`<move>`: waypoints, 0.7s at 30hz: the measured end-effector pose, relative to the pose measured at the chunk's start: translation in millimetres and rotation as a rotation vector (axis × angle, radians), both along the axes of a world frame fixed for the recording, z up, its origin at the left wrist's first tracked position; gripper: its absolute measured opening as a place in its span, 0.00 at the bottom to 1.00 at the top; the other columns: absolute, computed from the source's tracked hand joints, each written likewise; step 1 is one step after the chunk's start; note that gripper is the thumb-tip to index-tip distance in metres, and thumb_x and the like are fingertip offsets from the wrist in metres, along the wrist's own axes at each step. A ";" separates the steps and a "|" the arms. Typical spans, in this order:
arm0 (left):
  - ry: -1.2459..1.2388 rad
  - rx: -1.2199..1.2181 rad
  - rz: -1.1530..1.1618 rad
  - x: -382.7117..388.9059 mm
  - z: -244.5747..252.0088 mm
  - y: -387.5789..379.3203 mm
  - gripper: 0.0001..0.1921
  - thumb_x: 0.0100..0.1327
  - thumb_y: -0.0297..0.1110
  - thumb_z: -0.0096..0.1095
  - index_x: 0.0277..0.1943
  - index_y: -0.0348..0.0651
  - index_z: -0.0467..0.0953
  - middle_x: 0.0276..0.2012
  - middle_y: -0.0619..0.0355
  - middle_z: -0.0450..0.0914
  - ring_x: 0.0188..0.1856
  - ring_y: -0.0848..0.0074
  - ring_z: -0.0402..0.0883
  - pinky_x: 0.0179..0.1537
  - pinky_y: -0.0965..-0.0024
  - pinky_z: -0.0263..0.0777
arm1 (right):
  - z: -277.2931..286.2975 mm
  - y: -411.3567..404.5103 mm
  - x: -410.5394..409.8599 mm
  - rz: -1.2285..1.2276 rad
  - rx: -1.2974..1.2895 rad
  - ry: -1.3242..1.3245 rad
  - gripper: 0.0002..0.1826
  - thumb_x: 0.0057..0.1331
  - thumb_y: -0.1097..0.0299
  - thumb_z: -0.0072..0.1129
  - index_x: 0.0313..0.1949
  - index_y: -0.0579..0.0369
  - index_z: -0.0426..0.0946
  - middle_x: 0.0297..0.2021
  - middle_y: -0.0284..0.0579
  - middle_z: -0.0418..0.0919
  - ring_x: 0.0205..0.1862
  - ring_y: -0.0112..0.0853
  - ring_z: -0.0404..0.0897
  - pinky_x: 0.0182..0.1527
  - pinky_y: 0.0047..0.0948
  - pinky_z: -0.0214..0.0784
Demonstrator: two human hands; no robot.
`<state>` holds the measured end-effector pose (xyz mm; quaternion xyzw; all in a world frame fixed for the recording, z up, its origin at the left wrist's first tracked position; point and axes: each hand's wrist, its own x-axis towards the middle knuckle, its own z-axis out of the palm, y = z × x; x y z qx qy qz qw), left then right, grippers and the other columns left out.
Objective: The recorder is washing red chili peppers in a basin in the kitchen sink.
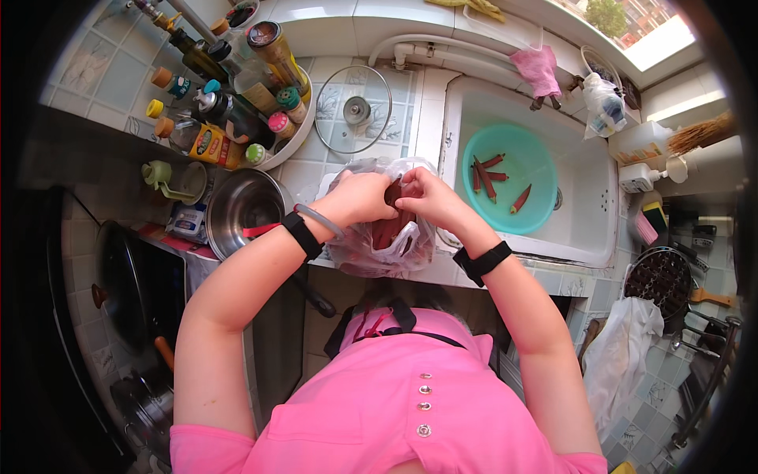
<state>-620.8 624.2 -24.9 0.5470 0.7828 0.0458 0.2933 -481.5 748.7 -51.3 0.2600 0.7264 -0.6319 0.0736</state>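
On the counter beside the sink sits a thin translucent plastic bag with its mouth spread upward. Red okra pods show inside it. My left hand is at the bag's left rim, fingers curled over the plastic. From the right, my right hand reaches to the opening, thumb and fingers bent close together beside the pods; whether they pinch a pod or the plastic is hidden. In the sink, a turquoise plastic basin has several red okra pods lying on its bottom.
The white sink is at right. A glass pot lid lies behind the bag. At left are a steel saucepan and a round tray crowded with bottles. A dish sponge is by the sink's right side.
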 end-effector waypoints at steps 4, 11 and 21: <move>-0.120 0.068 0.031 4.4 7.6 -9.1 0.22 0.49 0.47 0.68 0.40 0.38 0.77 0.35 0.48 0.83 0.41 0.57 0.82 0.43 0.59 0.71 | 17.3 -6.8 14.7 0.032 0.094 0.080 0.17 0.61 0.74 0.59 0.48 0.62 0.68 0.40 0.45 0.79 0.45 0.28 0.78 0.49 0.29 0.70; -0.102 0.175 0.067 17.4 19.8 -1.4 0.19 0.51 0.46 0.67 0.39 0.40 0.79 0.32 0.50 0.83 0.38 0.59 0.82 0.41 0.61 0.73 | 21.8 -4.9 32.8 0.060 0.058 0.168 0.12 0.66 0.79 0.48 0.49 0.60 0.67 0.45 0.44 0.78 0.49 0.28 0.76 0.51 0.28 0.69; -0.228 0.122 0.209 15.7 28.1 -10.0 0.18 0.52 0.47 0.66 0.36 0.41 0.80 0.31 0.47 0.82 0.36 0.54 0.81 0.39 0.58 0.74 | 64.7 153.4 74.1 -0.706 0.866 0.526 0.12 0.68 0.66 0.56 0.45 0.60 0.77 0.37 0.46 0.78 0.36 0.30 0.77 0.41 0.28 0.70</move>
